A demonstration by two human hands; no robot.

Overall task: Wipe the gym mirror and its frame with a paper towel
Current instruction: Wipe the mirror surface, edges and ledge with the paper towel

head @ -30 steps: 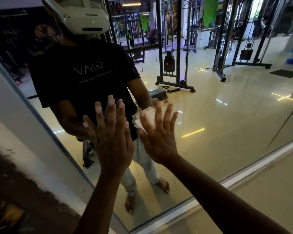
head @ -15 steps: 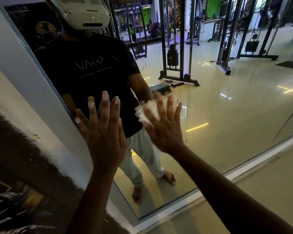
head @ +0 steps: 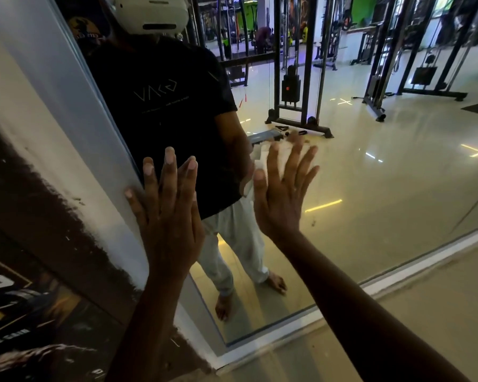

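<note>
Right hand [head: 280, 199] flat, pressing blurred paper towel [head: 260, 161] on mirror [head: 370, 188]; left hand [head: 169, 216] flat, empty.

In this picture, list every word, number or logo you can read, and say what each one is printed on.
"VA" plus angular marks, mirrored: black T-shirt reflected in the mirror.
Small line under it: too small to read.
"B", a cut-off large letter: wall poster.
Smaller poster text: blurred, unreadable.
Round emblem reflected at top left: unreadable.

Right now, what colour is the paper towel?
White, crumpled paper towel under the right hand; head view.
</note>
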